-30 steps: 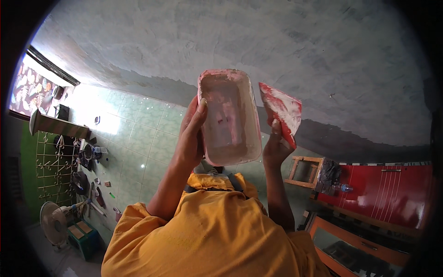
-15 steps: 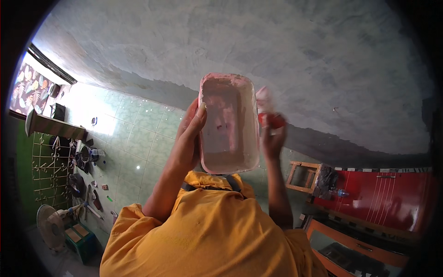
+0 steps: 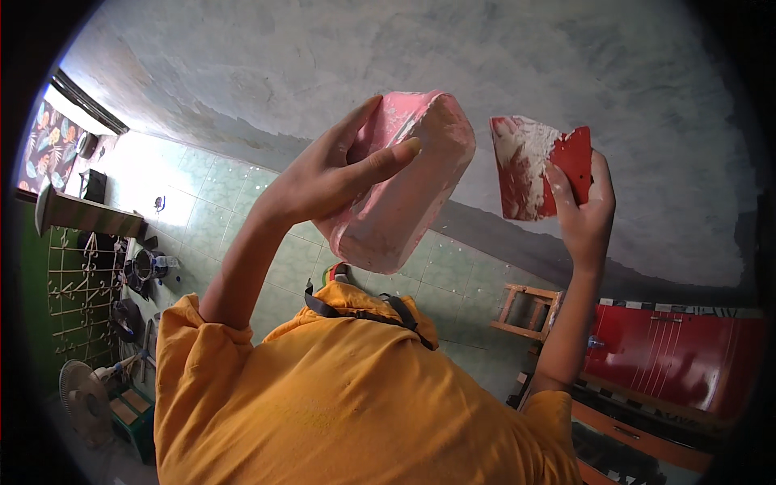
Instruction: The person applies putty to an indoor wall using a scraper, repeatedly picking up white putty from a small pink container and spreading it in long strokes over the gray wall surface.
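Note:
In my left hand (image 3: pixel 339 166) is a pink plastic tub (image 3: pixel 428 182), tilted on its side, its rim smeared with pale plaster. The thumb lies over the near rim and the fingers wrap round the outer side. My right hand (image 3: pixel 588 206) grips a flat red plastic scraper (image 3: pixel 533 170) by its right edge, thumb across the face. Wet white plaster coats much of that face. Tub and scraper are apart, both raised before the grey plastered wall (image 3: pixel 525 56). What lies in the bottom of the tub is hidden by the tilt.
Pale green tiles (image 3: pixel 283 267) cover the floor. A wooden stool-like frame (image 3: pixel 525 311) and a red cabinet (image 3: pixel 671 347) stand at the right. On the left are a fan (image 3: pixel 83 400), a green crate (image 3: pixel 133 412) and a white metal grille (image 3: pixel 81 275).
The tub has risen and tipped from facing me to lying on its side. My right hand has moved up and to the right with the scraper, away from the tub.

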{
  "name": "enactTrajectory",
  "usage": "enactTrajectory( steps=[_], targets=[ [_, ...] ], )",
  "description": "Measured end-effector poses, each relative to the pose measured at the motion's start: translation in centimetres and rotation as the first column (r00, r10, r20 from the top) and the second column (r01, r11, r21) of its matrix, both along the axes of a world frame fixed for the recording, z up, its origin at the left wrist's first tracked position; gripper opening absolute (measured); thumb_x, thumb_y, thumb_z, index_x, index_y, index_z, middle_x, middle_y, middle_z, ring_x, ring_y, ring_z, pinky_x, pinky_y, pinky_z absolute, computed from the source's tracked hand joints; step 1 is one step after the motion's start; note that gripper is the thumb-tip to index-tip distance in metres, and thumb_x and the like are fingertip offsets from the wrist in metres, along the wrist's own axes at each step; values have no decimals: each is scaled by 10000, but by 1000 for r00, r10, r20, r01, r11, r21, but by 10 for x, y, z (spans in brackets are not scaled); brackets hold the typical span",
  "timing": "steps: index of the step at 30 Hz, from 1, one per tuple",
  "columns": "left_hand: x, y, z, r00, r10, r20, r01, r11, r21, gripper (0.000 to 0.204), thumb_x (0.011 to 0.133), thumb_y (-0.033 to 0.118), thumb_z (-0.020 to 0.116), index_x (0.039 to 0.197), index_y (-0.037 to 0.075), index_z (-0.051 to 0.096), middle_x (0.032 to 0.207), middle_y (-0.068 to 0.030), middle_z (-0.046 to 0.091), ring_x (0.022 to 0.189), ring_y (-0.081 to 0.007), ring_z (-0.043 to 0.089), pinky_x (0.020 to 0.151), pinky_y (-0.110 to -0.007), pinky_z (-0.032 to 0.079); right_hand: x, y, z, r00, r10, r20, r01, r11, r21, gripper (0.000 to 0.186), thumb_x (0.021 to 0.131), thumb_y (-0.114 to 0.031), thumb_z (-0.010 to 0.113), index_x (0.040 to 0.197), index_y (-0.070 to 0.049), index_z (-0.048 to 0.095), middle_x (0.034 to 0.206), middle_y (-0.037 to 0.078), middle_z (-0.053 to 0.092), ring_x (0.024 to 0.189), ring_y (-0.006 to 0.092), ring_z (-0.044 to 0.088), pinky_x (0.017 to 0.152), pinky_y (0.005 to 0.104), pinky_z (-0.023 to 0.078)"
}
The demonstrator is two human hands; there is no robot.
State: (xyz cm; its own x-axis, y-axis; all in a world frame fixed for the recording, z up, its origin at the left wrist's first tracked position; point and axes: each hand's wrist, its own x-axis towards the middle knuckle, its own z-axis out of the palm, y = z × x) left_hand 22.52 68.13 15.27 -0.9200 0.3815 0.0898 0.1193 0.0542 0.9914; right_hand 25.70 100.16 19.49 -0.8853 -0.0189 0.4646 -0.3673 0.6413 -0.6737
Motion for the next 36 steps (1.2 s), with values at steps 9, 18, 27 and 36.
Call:
enactTrajectory(
  steps=[9,18,27,36],
  targets=[
    [-50,-27,-2,985,-170,30,172,962,-211,1023,867,614,730,1515,-90,366,1318,-301,604,1222,-338,621,1044,-396,480,-17,-40,-11,965,43,260,-101,972,214,331,926,-131,750,1168,12,575,965,208,735,873,324,748,732,376,548],
    [-91,-18,-13,935,-319,156,355,845,-399,916,891,597,693,1496,-43,443,1371,-267,601,1263,-335,608,1084,-383,475,-2,-90,-89,813,237,532,-211,971,-110,377,927,-41,730,1268,30,585,1098,97,706,971,119,646,880,312,536],
    [-98,-10,-86,880,-318,353,422,864,-273,792,921,576,665,1428,-20,544,1314,-204,648,1178,-258,647,1030,-356,512,33,-106,-170,670,526,524,-42,732,-680,372,951,-148,729,1252,33,604,1093,53,679,920,88,624,841,266,518],
    [-101,-18,-106,886,-138,444,131,990,46,657,996,511,616,1403,2,532,1253,-119,645,1123,-178,640,956,-330,551,37,-101,-187,774,535,339,201,300,-932,427,956,-113,715,1325,34,557,1139,77,665,965,119,656,857,285,552]
  ],
)
